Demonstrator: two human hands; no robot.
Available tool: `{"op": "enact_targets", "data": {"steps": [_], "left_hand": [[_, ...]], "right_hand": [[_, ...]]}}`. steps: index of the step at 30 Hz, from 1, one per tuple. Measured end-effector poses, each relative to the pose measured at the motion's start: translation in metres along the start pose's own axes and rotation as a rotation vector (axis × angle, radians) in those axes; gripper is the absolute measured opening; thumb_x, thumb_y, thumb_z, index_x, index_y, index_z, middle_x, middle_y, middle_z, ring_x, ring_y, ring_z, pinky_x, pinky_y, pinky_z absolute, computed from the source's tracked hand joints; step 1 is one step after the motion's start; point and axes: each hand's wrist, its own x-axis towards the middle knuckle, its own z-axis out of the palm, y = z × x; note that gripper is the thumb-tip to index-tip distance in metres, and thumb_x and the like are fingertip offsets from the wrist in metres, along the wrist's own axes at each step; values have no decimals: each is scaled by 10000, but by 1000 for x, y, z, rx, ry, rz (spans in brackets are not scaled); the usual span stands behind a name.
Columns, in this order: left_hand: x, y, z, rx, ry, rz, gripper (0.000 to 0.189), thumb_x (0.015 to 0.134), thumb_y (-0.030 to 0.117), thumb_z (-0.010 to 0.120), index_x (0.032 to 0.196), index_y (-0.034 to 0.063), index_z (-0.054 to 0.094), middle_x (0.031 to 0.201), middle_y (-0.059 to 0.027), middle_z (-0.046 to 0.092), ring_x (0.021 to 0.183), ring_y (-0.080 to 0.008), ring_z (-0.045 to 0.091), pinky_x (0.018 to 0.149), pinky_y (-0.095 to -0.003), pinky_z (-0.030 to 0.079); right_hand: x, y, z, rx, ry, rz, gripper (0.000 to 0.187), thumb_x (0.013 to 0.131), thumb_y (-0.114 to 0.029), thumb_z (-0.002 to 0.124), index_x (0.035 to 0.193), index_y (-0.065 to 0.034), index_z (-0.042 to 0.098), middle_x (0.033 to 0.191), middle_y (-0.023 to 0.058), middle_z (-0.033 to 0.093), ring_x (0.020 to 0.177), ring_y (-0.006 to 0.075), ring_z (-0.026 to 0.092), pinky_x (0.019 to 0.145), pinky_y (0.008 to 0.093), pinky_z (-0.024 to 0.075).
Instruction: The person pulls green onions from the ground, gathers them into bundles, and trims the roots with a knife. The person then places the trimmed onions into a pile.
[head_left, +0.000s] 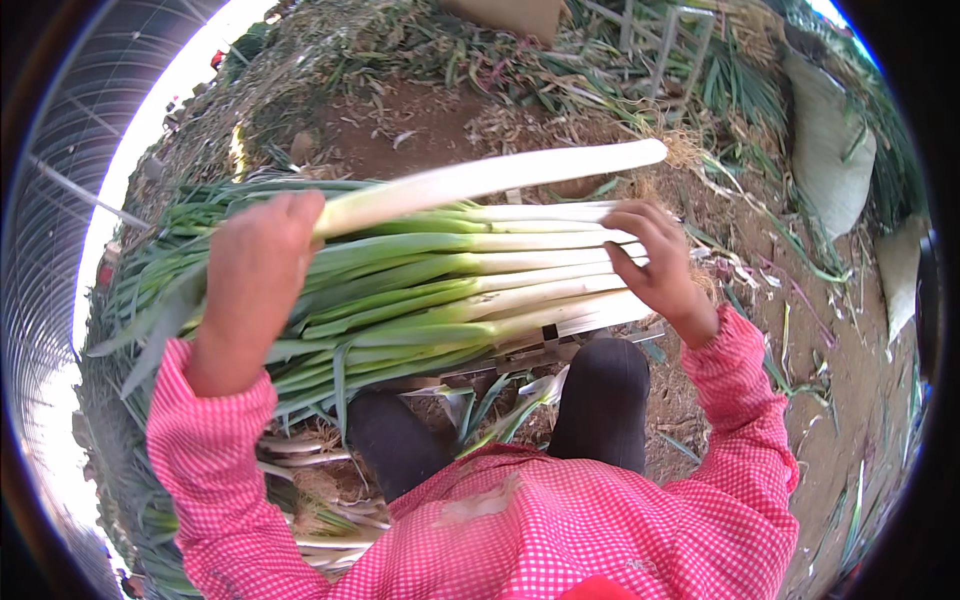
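Observation:
My left hand (259, 277) is closed around one large Welsh onion (487, 180), near where its white stalk meets the green leaves. The stalk slants up to the right above the others, and its root end (679, 146) carries thin roots. Below it lies a row of Welsh onions (420, 289) side by side, white ends to the right and green leaves to the left. At those white ends is my right hand (652, 259), thumb and fingers apart, touching or just over the stalks. A low metal stand (547, 341) shows under the row's near edge.
More onions with roots (337, 540) lie on the ground at lower left. Leaf scraps (525, 82) and a metal frame (682, 45) are at the far side. White sacks (832, 150) stand on the right. My knees (604, 405) are close to the stand.

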Motion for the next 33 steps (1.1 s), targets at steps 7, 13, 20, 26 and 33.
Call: {"op": "enact_targets", "data": {"steps": [7, 13, 20, 26, 33], "left_hand": [[141, 14, 102, -47, -77, 207, 289, 743, 133, 765, 964, 84, 585, 844, -105, 640, 809, -333, 658, 684, -438, 523], [184, 44, 193, -148, -249, 269, 288, 744, 166, 772, 935, 82, 574, 850, -103, 645, 810, -337, 665, 691, -440, 528], [186, 58, 248, -187, -288, 304, 282, 767, 172, 758, 980, 95, 591, 862, -97, 651, 822, -319, 674, 695, -437, 533], [158, 54, 285, -190, -326, 239, 293, 801, 209, 734, 1009, 91, 565, 870, -114, 647, 834, -333, 665, 696, -442, 532], [149, 55, 298, -129, -412, 148, 321, 832, 321, 714, 975, 80, 559, 851, -122, 654, 795, -345, 673, 679, -447, 536]], "right_hand": [[-22, 135, 152, 105, -372, 207, 439, 933, -351, 607, 1237, -34, 610, 1264, 199, 596, 1139, 375, 568, 1023, 468, 418], [4, 158, 223, -122, -711, -31, 306, 951, -320, 490, 1124, -146, 673, 1043, 113, 635, 966, 329, 592, 864, 431, 488], [-8, 127, 200, 62, -620, 483, 561, 940, -530, 498, 1217, -55, 613, 1156, 255, 582, 1094, 425, 549, 970, 510, 430], [-18, 120, 197, 7, -532, 502, 544, 925, -536, 516, 1089, -41, 669, 1078, 235, 621, 1048, 411, 581, 919, 512, 454], [-20, 120, 197, 58, -580, 489, 512, 934, -515, 522, 1104, -47, 641, 1074, 239, 613, 1040, 412, 574, 930, 504, 446]]}}
